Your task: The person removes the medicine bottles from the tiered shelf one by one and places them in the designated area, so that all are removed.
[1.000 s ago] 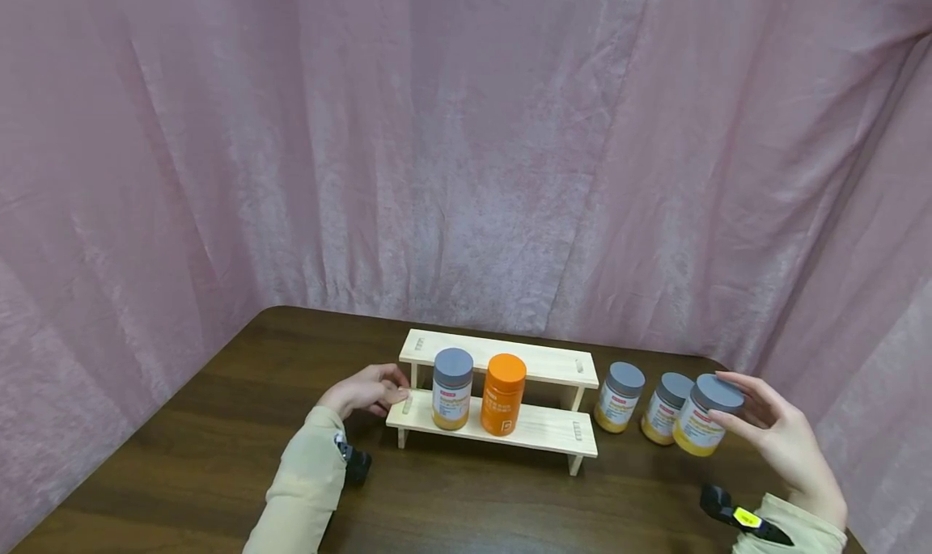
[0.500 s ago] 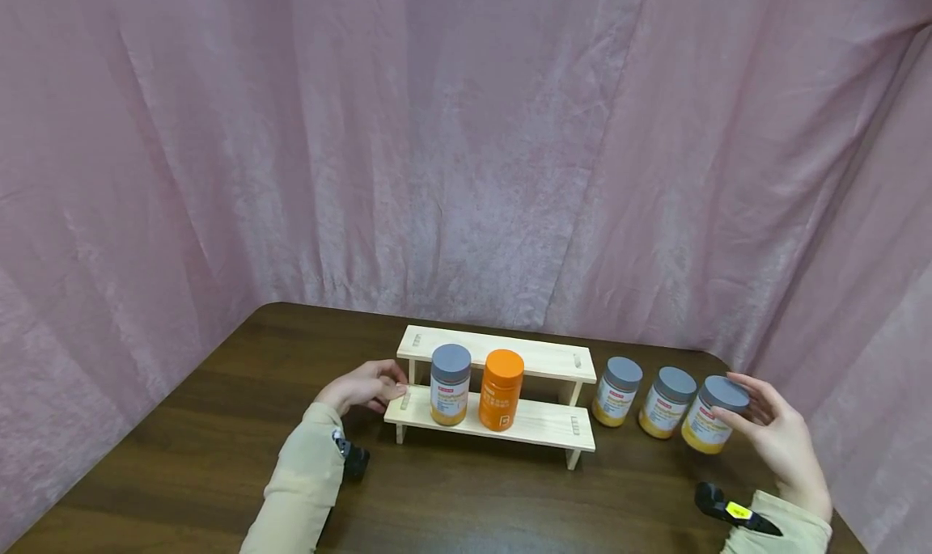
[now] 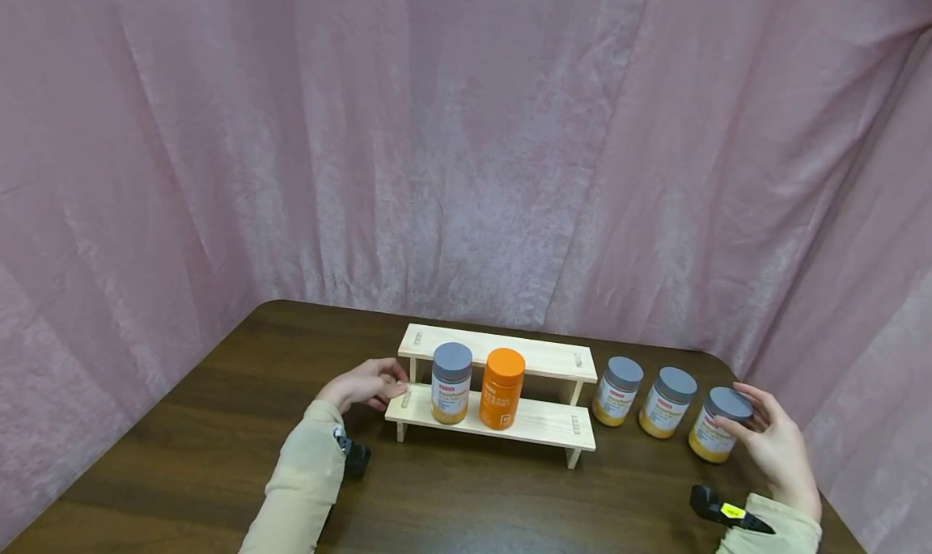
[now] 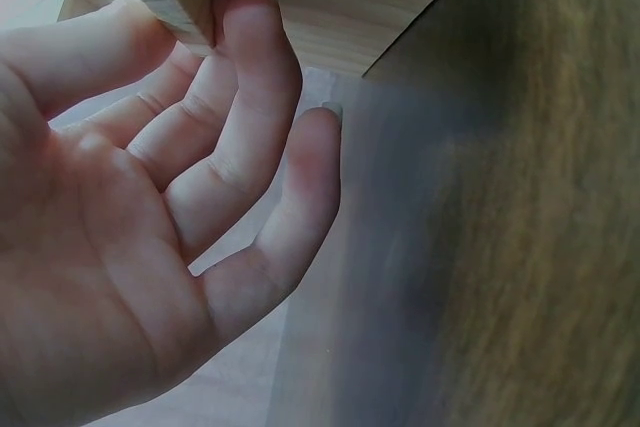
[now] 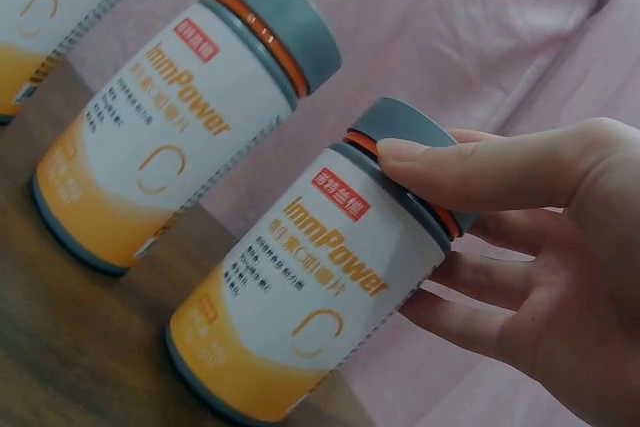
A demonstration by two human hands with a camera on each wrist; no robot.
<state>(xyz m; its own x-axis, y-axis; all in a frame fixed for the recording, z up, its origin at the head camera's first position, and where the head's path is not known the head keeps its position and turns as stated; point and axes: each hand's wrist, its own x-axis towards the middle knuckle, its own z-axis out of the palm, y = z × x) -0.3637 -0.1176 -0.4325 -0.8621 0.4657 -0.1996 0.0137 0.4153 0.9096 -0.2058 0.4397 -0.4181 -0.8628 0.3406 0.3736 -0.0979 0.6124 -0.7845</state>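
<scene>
My right hand [image 3: 779, 449] grips a grey-lidded supplement bottle [image 3: 713, 434], the rightmost of a row of three. In the right wrist view the thumb [image 5: 470, 167] presses on the bottle's neck just below the lid, with fingers behind it. The bottle appears to stand upright on the table. My left hand [image 3: 362, 386] pinches the left end of a two-tier wooden rack [image 3: 546, 421] at its lower board. The left wrist view shows thumb and fingers about the board's edge [image 4: 320, 7]. On that lower board stand a grey-lidded bottle [image 3: 451, 392] and an orange bottle [image 3: 501, 399].
Two more grey-lidded bottles, one by the rack [image 3: 617, 396] and a middle one [image 3: 666, 408], stand between the rack and my right hand. The dark wooden table [image 3: 437, 505] extends in front. A pink curtain [image 3: 466, 150] hangs behind and on both sides.
My right hand has carried its bottle to the right and down, away from the middle bottle it overlapped earlier. My left hand keeps its place on the rack.
</scene>
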